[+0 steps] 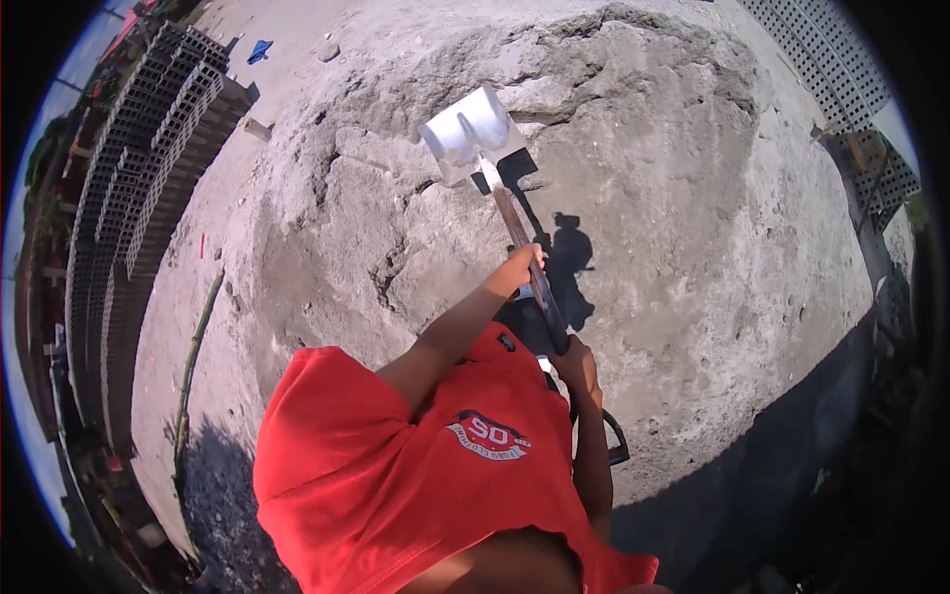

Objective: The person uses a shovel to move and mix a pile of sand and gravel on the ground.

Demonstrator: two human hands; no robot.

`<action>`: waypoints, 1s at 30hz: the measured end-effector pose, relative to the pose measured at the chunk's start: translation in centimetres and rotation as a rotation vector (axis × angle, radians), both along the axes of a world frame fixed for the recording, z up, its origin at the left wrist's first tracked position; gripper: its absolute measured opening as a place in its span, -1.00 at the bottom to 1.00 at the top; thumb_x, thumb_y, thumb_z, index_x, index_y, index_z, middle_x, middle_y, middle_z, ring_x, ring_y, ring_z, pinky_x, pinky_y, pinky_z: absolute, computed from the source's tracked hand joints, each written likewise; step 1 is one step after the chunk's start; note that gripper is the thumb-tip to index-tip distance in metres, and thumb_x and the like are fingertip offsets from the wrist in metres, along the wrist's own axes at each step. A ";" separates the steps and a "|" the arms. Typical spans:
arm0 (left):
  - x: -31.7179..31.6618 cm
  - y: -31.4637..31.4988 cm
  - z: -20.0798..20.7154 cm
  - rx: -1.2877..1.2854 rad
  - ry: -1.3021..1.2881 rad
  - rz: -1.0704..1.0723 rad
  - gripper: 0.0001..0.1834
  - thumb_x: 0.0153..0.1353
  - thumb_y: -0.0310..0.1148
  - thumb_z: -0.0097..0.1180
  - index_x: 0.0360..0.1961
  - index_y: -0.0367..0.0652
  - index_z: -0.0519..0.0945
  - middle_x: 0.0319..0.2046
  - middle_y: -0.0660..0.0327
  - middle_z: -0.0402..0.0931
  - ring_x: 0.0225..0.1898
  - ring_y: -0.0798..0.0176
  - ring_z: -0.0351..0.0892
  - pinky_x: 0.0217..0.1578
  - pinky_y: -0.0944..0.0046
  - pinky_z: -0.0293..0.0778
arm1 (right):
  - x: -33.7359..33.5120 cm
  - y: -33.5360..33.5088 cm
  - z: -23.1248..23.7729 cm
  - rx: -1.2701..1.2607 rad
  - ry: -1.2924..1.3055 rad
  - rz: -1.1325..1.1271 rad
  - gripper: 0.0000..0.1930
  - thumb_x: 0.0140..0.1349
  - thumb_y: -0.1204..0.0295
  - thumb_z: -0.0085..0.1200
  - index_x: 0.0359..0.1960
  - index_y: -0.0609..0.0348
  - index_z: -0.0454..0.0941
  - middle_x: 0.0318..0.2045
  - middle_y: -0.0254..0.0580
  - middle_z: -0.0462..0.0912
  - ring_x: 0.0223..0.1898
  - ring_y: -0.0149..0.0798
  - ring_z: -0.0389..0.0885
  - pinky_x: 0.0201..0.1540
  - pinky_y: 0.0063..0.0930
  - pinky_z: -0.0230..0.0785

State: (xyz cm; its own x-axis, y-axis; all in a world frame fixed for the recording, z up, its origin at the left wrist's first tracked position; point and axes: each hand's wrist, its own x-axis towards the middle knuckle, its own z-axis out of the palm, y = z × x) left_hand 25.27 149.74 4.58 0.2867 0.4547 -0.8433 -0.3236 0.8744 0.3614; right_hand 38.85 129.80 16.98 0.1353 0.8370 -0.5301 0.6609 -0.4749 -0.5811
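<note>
I hold a shovel [513,220] with both hands, its shaft slanting away from me to the upper left. The wide, silvery blade [473,133] is over the grey sandy ground, with a dark shadow just beside it; no load shows on it. My left hand [527,261] is closed round the shaft about midway along. Lower down, nearer my body, my right hand [574,364] is wrapped round the same shaft. A black loop-shaped grip [617,442] shows beyond my right forearm, apart from the fingers.
Uneven grey sand [653,198] with cracked ridges spreads ahead. Tall stacks of hollow blocks [148,188] stand at the left, and more blocks [826,59] at the upper right. A long green stick [198,342] lies left; a blue scrap [259,50] lies far off.
</note>
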 end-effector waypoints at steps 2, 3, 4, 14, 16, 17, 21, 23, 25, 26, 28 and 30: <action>-2.4 5.1 -2.6 0.019 -0.157 -0.061 -0.89 -0.21 -0.38 -0.02 -0.71 -0.08 0.31 -0.75 0.22 0.28 -0.69 0.19 0.31 -0.58 0.11 0.35 | -1.1 5.3 -1.1 0.084 0.009 0.043 -0.61 -0.19 0.31 0.11 -0.36 0.40 0.43 -0.53 0.13 0.56 -0.48 0.00 0.59 -0.44 -0.26 0.41; -1.5 7.5 -0.5 -0.022 -0.160 0.007 -0.91 -0.33 -0.54 -0.06 -0.68 -0.15 0.34 -0.76 0.22 0.27 -0.73 0.22 0.32 -0.62 0.09 0.39 | -1.3 8.1 -2.7 0.036 0.046 0.023 -0.64 -0.19 0.34 0.08 -0.39 0.40 0.43 -0.56 0.11 0.55 -0.52 -0.04 0.58 -0.48 -0.30 0.40; -1.9 10.6 -0.4 0.002 -0.081 0.024 -0.92 -0.31 -0.53 -0.05 -0.68 -0.15 0.34 -0.75 0.21 0.28 -0.72 0.22 0.34 -0.61 0.07 0.41 | -1.2 10.7 -3.0 -0.005 0.077 0.020 -0.67 -0.19 0.36 0.05 -0.41 0.41 0.43 -0.59 0.09 0.54 -0.56 -0.08 0.58 -0.52 -0.34 0.39; -5.3 21.3 -0.8 0.114 -0.478 0.534 -0.81 0.02 -0.17 0.09 -0.51 0.03 0.38 -0.60 0.39 0.37 -0.53 0.32 0.44 -0.47 0.26 0.41 | -4.1 19.0 -4.0 -0.012 -0.153 -0.019 -0.59 -0.16 0.23 0.05 -0.29 0.27 0.47 -0.43 0.12 0.57 -0.34 0.05 0.57 -0.31 -0.19 0.39; -7.5 22.5 -2.7 0.124 -0.583 0.303 -0.77 0.06 -0.13 0.06 -0.53 0.00 0.39 -0.63 0.39 0.35 -0.58 0.38 0.39 -0.46 0.34 0.37 | -5.2 18.6 -5.4 -0.037 -0.059 -0.144 -0.60 -0.17 0.21 0.07 -0.31 0.23 0.48 -0.38 0.12 0.56 -0.28 0.07 0.53 -0.25 -0.17 0.37; -8.4 22.6 -3.9 0.099 -0.566 0.246 -0.75 0.08 -0.12 0.04 -0.58 -0.01 0.39 -0.65 0.38 0.35 -0.61 0.39 0.36 -0.49 0.35 0.35 | -5.6 18.0 -4.4 0.035 -0.093 -0.122 -0.65 -0.16 0.26 0.04 -0.31 0.18 0.50 -0.41 0.07 0.56 -0.31 0.06 0.54 -0.25 -0.17 0.37; -7.4 22.7 -4.9 0.057 -0.188 -0.038 -0.66 -0.01 -0.05 -0.03 -0.74 0.00 0.28 -0.73 0.34 0.32 -0.62 0.30 0.37 -0.46 0.23 0.37 | -4.7 16.8 -4.7 -0.057 -0.051 -0.351 -0.72 -0.18 0.36 0.02 -0.36 0.15 0.53 -0.41 0.02 0.57 -0.31 0.02 0.55 -0.25 -0.20 0.41; -8.1 22.9 -7.2 0.027 -0.119 -0.046 -0.64 -0.03 -0.05 -0.08 -0.76 -0.04 0.26 -0.74 0.30 0.30 -0.60 0.22 0.38 -0.43 0.14 0.39 | -4.5 15.7 -4.7 -0.072 -0.014 -0.326 -0.73 -0.19 0.37 0.04 -0.37 0.15 0.54 -0.39 0.02 0.57 -0.30 0.00 0.56 -0.24 -0.21 0.41; -6.0 21.7 -8.2 -0.049 -0.083 -0.046 -0.66 -0.03 -0.07 -0.10 -0.74 -0.04 0.22 -0.73 0.29 0.29 -0.58 0.22 0.37 -0.40 0.15 0.38 | -2.9 13.9 -4.7 -0.028 -0.217 -0.213 -0.80 -0.27 0.39 0.07 -0.51 0.09 0.61 -0.47 -0.06 0.61 -0.34 -0.07 0.60 -0.33 -0.25 0.45; -4.6 20.0 -8.2 -0.085 -0.044 -0.041 -0.67 -0.04 -0.08 -0.11 -0.73 -0.04 0.21 -0.72 0.30 0.29 -0.58 0.23 0.37 -0.38 0.17 0.38 | -2.0 13.1 -5.2 -0.019 -0.220 -0.270 -0.80 -0.27 0.39 0.07 -0.51 0.09 0.61 -0.47 -0.06 0.61 -0.34 -0.07 0.60 -0.33 -0.25 0.45; -3.5 17.5 -9.0 -0.135 0.059 -0.023 -0.72 -0.18 -0.09 -0.03 -0.69 0.01 0.21 -0.73 0.35 0.26 -0.62 0.29 0.32 -0.44 0.24 0.37 | -1.3 10.8 -6.1 0.011 -0.309 -0.252 -0.80 -0.28 0.38 0.10 -0.51 0.04 0.62 -0.47 -0.12 0.62 -0.35 -0.12 0.61 -0.33 -0.28 0.46; -2.1 13.3 -8.2 -0.302 -0.007 -0.086 -0.75 -0.08 -0.14 -0.11 -0.66 -0.03 0.21 -0.67 0.32 0.28 -0.58 0.26 0.32 -0.38 0.18 0.36 | -0.8 6.9 -5.9 -0.087 -0.268 -0.368 -0.82 -0.17 0.36 0.11 -0.46 0.02 0.63 -0.38 -0.16 0.63 -0.29 -0.14 0.61 -0.27 -0.29 0.45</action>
